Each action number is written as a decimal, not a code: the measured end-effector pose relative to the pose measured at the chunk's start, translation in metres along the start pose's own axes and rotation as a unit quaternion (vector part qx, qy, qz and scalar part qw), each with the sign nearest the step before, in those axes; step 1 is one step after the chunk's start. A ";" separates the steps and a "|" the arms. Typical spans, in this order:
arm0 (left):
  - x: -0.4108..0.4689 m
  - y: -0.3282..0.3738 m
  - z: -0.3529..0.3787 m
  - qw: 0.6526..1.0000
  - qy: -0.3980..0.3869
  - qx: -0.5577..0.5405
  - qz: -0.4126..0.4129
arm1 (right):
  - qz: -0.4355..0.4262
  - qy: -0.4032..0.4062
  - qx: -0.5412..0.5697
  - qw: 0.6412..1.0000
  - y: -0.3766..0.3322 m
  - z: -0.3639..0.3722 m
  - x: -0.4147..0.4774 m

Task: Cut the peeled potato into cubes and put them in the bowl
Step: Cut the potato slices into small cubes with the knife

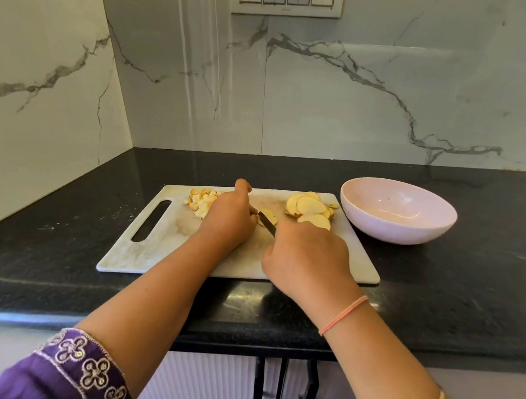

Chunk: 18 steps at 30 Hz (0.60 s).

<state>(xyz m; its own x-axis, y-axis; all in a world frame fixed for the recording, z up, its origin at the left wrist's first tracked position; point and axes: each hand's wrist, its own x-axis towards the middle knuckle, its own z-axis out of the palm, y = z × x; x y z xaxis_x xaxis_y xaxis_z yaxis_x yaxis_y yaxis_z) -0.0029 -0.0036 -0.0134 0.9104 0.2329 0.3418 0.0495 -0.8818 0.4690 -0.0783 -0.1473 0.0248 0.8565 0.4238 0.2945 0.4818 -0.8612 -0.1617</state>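
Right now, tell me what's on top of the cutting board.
Cut pieces lie far left, slices far right; the left hand holds one slice under the knife in the right hand. Hidden: the cutting board beneath both hands.

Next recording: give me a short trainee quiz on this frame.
1. True or false: the bowl holds potato cubes.
2. Which hand grips the knife? A left, B right.
3. Fill in: the uncut slices lie on the board between the knife and the ____.
Key: 1 false, the cubes sit on the board; 2 B, the right hand; 3 bowl.
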 end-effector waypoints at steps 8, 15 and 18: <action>-0.007 -0.001 0.003 1.000 -0.005 0.004 0.009 | 0.006 -0.033 -0.019 0.999 0.011 -0.023 -0.019; -0.017 0.007 0.001 0.998 0.049 0.006 0.028 | 0.065 0.046 0.063 0.995 0.033 -0.014 -0.012; -0.017 0.016 0.006 0.999 0.034 0.039 0.007 | 0.084 0.055 0.089 0.991 0.041 -0.002 -0.005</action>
<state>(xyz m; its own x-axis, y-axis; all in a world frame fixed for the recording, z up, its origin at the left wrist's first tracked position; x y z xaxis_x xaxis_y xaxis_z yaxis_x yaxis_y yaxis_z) -0.0148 -0.0239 -0.0168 0.8811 0.2447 0.4047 0.0703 -0.9140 0.3997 -0.0634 -0.1856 0.0187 0.9067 0.2379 0.3483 0.3680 -0.8497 -0.3777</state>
